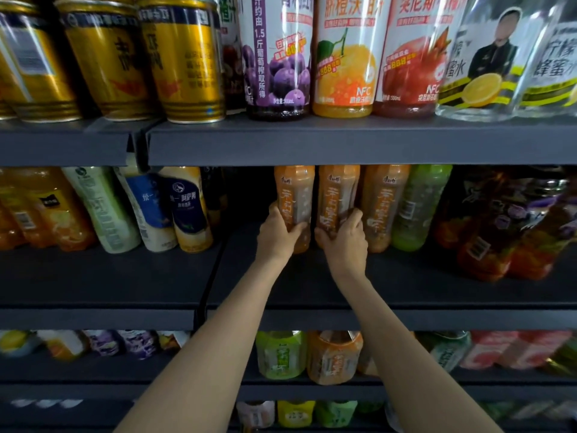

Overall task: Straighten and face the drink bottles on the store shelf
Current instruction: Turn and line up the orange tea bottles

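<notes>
Head view showed the left hand (278,233) wrapped around a slim orange plastic bottle (295,198) on the dark, matte middle shelf (406,276). Just beside it, the right hand (345,242) gripped a second orange bottle (337,195). Both stood upright, glossy labels forward, beside a third orange bottle (384,204) and a green bottle (420,204).

Orange-labelled bottles (295,207) stand by a green bottle (418,207) on a dark grey shelf (125,276), gold cans (184,64) above.

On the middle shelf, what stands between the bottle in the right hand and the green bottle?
One more orange bottle, ungripped, stands between the held orange bottle and the green bottle, in the head view.
</notes>
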`<state>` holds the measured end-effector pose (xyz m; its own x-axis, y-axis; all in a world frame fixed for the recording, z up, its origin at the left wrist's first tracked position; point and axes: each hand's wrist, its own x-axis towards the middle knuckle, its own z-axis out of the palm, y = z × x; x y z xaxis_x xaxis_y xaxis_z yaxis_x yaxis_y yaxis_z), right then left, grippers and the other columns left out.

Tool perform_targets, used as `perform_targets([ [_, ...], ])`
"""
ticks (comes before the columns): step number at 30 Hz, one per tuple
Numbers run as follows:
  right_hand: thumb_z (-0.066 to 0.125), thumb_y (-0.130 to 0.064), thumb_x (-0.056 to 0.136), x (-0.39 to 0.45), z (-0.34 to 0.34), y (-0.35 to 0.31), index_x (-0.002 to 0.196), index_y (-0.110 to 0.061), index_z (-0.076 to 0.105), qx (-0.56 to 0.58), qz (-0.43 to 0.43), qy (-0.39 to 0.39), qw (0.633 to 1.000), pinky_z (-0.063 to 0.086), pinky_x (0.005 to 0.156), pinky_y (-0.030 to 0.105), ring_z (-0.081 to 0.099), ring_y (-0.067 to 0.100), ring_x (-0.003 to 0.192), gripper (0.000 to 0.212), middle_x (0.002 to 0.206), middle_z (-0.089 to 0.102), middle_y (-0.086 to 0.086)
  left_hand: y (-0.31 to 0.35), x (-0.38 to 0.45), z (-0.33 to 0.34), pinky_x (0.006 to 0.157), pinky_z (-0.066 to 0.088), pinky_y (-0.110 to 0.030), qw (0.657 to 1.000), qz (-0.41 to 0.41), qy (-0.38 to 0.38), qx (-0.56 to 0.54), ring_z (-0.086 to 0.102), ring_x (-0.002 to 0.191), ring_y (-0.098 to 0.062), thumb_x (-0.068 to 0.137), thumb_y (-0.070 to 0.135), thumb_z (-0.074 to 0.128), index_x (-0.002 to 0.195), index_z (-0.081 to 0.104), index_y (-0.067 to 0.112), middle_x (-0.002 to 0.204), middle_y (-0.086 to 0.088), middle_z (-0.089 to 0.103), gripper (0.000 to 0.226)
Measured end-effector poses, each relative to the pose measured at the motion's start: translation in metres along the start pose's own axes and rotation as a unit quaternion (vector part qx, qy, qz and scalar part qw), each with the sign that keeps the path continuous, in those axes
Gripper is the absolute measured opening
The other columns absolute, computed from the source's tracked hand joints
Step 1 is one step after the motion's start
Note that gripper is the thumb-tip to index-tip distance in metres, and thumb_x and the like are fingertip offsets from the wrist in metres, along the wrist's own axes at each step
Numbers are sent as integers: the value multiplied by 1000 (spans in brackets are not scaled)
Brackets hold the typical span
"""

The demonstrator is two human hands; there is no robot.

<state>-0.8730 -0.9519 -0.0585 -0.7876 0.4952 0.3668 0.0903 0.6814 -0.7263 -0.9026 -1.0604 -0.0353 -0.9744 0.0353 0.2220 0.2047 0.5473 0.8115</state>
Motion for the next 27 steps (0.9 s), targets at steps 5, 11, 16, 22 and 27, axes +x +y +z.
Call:
perform_targets([
  [5,68,-29,86,3,-6,-2,130,-1,29,-13,-2,-20,1000,47,86,37,55,33,113,65,126,51,17,-1,-1,6,94,42,-35,1000,-18,4,-9,52,119,-26,88,26,63,131,38,11,129,-9,54,52],
  [11,73,-34,78,0,-21,-3,128,-1,29,-5,-5,-60,998,46,87,41,55,36,111,74,123,52,18,-12,-44,5,97,37,-31,997,-30,67,27,43,127,-26,93,17,54,145,25,10,142,-10,39,60],
  [16,75,-26,77,-28,-55,4,107,-8,33,28,-58,-127,990,45,76,31,58,28,100,55,105,55,7,-11,-64,-20,98,35,-25,998,31,-7,-51,45,126,-17,93,24,55,142,34,15,137,-2,48,53],
  [22,71,-14,82,-57,-106,-2,124,-13,41,90,-107,-314,939,49,87,20,57,17,109,52,110,57,-1,15,-84,-43,96,45,-29,901,-50,-212,-374,57,113,-13,82,28,65,127,54,22,117,5,63,46],
  [27,73,-18,82,-77,-132,-19,139,-15,33,90,-89,-338,933,49,80,18,56,10,104,70,104,54,-14,24,-108,-45,89,52,-35,895,-69,-160,-410,63,103,-20,80,24,70,117,57,20,110,-2,66,40],
])
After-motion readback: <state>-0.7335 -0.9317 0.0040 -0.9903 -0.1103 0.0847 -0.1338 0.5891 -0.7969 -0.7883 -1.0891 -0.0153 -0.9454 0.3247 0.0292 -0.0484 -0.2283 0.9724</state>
